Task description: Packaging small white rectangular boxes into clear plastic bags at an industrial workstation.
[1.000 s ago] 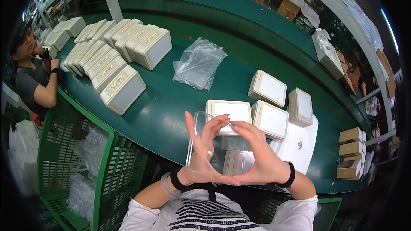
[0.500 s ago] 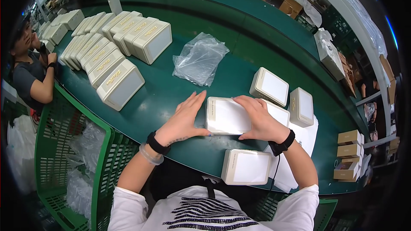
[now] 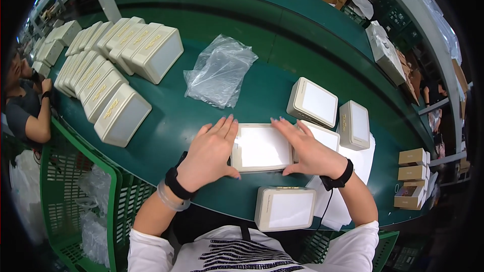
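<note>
A cream box (image 3: 265,147) with a white panel on its upper face lies between my two hands. My left hand (image 3: 212,152) presses on its left end, fingers along the far corner and thumb at the near one. Around the right end is my right hand (image 3: 316,153), with fingers at the far edge and thumb at the near edge. Partly behind my right hand lies a similar cream box (image 3: 322,136). Closer to me, another such box (image 3: 288,210) stands near the table edge. Two more, a tilted box (image 3: 315,103) and an upright box (image 3: 355,125), are farther right.
Rows of cream boxes (image 3: 121,116) stand at the left of the green table (image 3: 174,138). A clear plastic bag (image 3: 220,70) lies beyond my hands. White sheets (image 3: 333,204) and small cartons (image 3: 411,174) are rightward. A green crate (image 3: 108,191) and another person (image 3: 31,108) are left.
My left hand has come in from beside the box onto its left end. The box has shifted slightly toward me in the picture. The whole view has turned a little.
</note>
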A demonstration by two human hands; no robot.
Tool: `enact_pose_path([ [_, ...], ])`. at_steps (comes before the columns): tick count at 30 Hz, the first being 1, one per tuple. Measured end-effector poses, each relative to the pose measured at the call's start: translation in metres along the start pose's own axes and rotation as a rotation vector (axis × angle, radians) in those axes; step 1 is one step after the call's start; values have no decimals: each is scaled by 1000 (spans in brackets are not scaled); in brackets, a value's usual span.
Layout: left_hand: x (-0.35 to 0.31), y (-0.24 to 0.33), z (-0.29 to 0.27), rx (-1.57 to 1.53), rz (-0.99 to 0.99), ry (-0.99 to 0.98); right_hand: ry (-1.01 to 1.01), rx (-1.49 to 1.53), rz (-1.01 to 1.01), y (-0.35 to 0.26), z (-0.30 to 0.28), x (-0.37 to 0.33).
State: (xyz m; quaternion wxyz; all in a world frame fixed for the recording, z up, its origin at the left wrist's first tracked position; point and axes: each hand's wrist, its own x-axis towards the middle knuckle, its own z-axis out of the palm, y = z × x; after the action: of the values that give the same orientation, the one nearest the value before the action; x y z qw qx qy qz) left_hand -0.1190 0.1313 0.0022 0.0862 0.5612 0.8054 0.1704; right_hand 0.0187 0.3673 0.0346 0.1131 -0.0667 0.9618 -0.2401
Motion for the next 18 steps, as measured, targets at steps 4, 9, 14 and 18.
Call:
enact_pose_path([
  [4, 5, 3, -7, 16, -15, -6, -49, 96, 10, 5, 6, 1],
  [9, 9, 5, -10, 20, -39, -13, -22, 151, 50, 10, 0, 2],
  [14, 2, -3, -1, -49, -23, 65, 73, 121, 47, 13, 8, -9],
  [18, -2, -7, 4, -311, -20, 56, 80, 46, 84, 12, 2, -13],
])
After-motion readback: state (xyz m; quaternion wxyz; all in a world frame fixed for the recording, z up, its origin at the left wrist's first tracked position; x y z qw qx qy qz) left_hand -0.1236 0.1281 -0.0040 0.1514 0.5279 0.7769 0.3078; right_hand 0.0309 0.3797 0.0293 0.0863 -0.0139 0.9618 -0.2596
